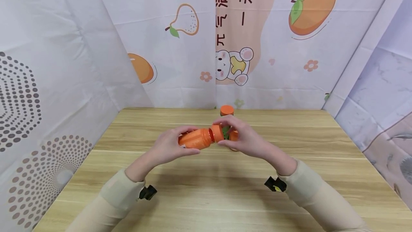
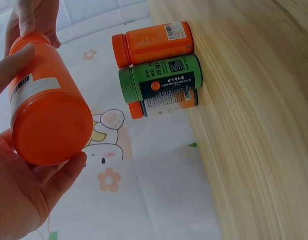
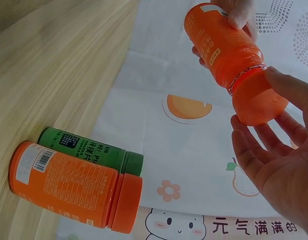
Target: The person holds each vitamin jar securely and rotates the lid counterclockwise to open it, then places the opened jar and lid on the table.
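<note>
My left hand grips an orange plastic bottle by its body, holding it tilted nearly sideways above the table. At the bottle's mouth, my right hand pinches an orange screw cap between thumb and fingers. In the head view a dark gap shows between cap and neck. From the right wrist, the cap sits in line with the neck; whether they touch, I cannot tell. The bottle's round base faces the left wrist camera.
Behind my hands stand a green bottle, an orange bottle and a third, orange-capped bottle, close together on the wood-grain table. A printed white curtain hangs along the table's back edge.
</note>
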Demonstrator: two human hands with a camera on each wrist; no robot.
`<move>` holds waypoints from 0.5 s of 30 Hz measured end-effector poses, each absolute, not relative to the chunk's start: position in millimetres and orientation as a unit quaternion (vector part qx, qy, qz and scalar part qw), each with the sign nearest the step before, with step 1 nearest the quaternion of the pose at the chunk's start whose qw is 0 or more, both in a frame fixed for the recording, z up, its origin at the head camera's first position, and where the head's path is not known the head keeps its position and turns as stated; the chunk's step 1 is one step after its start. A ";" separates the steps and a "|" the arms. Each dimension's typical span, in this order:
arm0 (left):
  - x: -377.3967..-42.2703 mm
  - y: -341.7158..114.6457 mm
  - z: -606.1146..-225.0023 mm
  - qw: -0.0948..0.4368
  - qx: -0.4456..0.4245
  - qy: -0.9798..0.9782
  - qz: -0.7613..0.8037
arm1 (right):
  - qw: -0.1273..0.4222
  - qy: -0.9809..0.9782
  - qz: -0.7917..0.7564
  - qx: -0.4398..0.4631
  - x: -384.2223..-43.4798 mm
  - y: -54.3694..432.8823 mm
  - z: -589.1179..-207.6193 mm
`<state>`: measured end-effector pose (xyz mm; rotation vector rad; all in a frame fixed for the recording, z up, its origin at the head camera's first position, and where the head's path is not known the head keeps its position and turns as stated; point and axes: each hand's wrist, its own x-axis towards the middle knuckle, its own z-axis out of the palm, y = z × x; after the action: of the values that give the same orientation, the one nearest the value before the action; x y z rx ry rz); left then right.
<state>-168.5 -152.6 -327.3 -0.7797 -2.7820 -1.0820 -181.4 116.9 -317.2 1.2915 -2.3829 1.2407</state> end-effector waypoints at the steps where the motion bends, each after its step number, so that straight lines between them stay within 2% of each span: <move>1: -168.4 -153.0 -327.1 0.027 -0.252 -0.901 -0.352 | 0.080 -0.797 0.416 0.431 -181.6 117.2 -317.1; 15: -165.3 -161.3 -326.8 0.025 -0.232 -0.904 -0.359 | 0.072 -0.804 0.423 0.412 -182.8 116.8 -318.3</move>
<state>-165.3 -161.3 -326.8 -0.7180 -2.7953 -1.1092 -182.8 116.8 -318.3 1.2383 -2.4164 1.2706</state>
